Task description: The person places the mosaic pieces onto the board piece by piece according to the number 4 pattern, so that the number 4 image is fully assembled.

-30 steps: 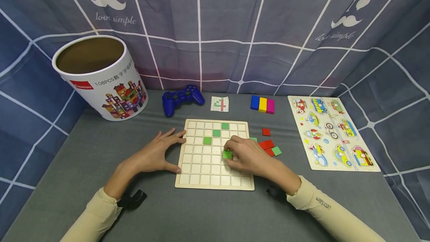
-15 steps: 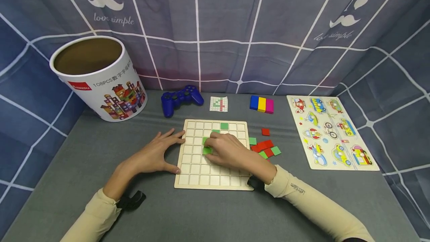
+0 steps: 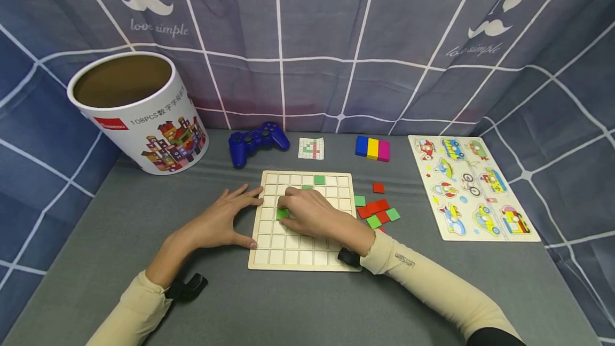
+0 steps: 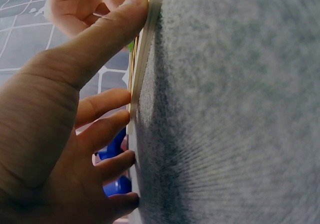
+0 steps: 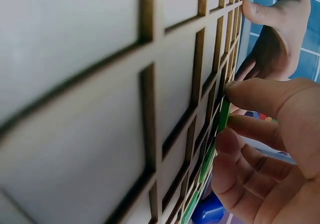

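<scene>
A wooden grid board (image 3: 269, 257) lies flat on the grey table. Over its left-middle cells, my right hand (image 3: 312, 212) pinches a green square tile (image 3: 282, 213) between thumb and fingers. The right wrist view shows this tile (image 5: 223, 115) tilted, low at the grid, with more green tiles (image 5: 207, 161) in a diagonal beyond it. One green tile (image 3: 319, 180) sits in the board's top row; another (image 3: 307, 187) is partly covered by my right hand. My left hand (image 3: 218, 220) has its fingers spread, thumb and fingertips touching the board's left edge (image 4: 150, 29).
Loose red tiles (image 3: 375, 207) and green tiles (image 3: 393, 214) lie right of the board. Behind it are a small grid pattern card (image 3: 311, 149), a blue game controller (image 3: 258, 142) and coloured blocks (image 3: 372, 148). A large bucket (image 3: 158, 122) stands left, a picture puzzle board (image 3: 473, 188) right.
My right hand has moved left across the board, carrying the green tile from the right-middle cells to the left-middle ones. My left hand stays at the board's left edge.
</scene>
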Action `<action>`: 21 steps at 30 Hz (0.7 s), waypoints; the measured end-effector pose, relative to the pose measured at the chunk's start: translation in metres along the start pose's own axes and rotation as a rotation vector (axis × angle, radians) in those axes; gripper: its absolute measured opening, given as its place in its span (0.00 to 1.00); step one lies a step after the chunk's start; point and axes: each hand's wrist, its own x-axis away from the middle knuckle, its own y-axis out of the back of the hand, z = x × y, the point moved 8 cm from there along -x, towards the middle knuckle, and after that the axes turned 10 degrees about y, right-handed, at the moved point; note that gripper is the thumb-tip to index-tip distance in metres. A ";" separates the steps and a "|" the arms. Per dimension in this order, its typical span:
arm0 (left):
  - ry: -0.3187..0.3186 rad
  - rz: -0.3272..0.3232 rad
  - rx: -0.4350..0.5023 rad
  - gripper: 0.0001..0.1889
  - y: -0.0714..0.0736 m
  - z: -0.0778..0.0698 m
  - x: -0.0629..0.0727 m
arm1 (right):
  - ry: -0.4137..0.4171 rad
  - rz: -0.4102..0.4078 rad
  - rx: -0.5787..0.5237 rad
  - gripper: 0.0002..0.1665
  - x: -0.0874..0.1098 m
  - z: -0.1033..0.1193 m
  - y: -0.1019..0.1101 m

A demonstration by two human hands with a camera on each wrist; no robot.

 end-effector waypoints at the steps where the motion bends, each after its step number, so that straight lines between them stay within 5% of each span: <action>1: 0.000 -0.002 0.001 0.50 0.000 0.000 0.000 | 0.000 0.005 0.003 0.11 -0.001 0.000 0.000; 12: -0.011 -0.008 -0.011 0.50 -0.001 -0.003 -0.002 | -0.039 0.090 -0.005 0.10 -0.010 -0.002 -0.004; 21: -0.018 -0.019 -0.034 0.50 0.001 -0.005 0.001 | -0.005 0.072 0.004 0.12 -0.009 0.003 0.003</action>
